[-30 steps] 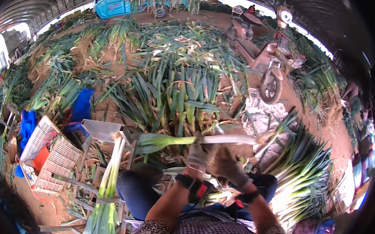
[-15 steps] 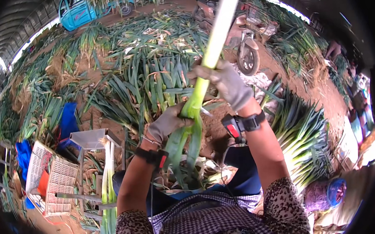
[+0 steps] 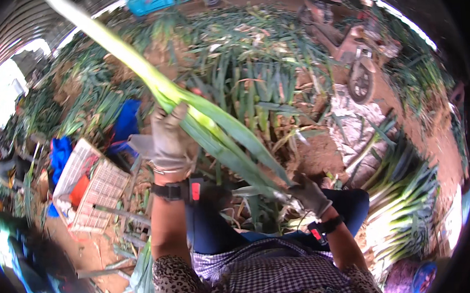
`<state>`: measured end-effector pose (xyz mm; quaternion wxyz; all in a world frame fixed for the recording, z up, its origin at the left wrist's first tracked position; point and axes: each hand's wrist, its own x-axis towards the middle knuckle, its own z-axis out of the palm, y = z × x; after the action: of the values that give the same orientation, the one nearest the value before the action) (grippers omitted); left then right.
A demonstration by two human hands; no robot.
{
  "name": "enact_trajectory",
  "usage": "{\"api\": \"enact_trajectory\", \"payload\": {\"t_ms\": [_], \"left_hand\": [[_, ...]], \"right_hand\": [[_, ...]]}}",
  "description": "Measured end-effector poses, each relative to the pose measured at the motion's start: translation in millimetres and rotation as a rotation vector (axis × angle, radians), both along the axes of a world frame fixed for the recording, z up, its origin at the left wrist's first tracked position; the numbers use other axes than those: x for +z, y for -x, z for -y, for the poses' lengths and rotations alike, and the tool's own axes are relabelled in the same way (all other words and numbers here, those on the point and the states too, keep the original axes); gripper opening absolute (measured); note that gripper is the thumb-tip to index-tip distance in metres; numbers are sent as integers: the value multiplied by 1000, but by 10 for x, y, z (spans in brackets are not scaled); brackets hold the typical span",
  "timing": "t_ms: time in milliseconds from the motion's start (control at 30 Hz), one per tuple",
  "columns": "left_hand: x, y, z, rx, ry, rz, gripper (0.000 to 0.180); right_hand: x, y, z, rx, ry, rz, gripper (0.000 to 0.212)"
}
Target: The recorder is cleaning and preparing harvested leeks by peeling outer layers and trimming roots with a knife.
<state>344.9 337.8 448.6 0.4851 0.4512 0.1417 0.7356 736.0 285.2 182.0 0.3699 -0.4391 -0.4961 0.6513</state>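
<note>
A long leek (image 3: 131,61) runs slantwise across the view, its white stem up at the far left and its green leaves down toward my lap. My left hand (image 3: 170,137), in a grey glove, is closed round it where the stem splits into leaves. At the lower leaf ends is my gloved right hand (image 3: 310,195), its fingers bent and closed on the leaf tips in front of my right knee. Loose leaves and trimmings (image 3: 250,208) lie between my legs. A bundle of leeks (image 3: 402,200) rests on the ground to my right.
Heaps of leeks (image 3: 241,75) cover the ground ahead. A white plastic basket (image 3: 99,188) stands at left, beside a low frame (image 3: 122,214). A motorbike (image 3: 357,64) and a blue vehicle (image 3: 148,0) are farther off. A pale sheet (image 3: 356,121) lies at right.
The leek has swung from leaning up-right to leaning up-left. My right hand has gone from its stem down to the leaf ends. My left hand has risen, and the view has turned left.
</note>
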Motion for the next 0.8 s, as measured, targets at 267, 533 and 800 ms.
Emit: {"api": "enact_trajectory", "payload": {"t_ms": [267, 533, 800], "left_hand": [[1487, 2279, 2025, 1386, -55, -483, 35], [2270, 2883, 4217, 2139, 321, -1166, 34], [-923, 3842, 4032, 1849, 791, -1961, 19]], "right_hand": [[-128, 584, -378, -10, 88, -173, 35], [-301, 1719, -386, 250, 159, 105, 21], [-366, 2064, -276, 373, -36, 374, 27]]}}
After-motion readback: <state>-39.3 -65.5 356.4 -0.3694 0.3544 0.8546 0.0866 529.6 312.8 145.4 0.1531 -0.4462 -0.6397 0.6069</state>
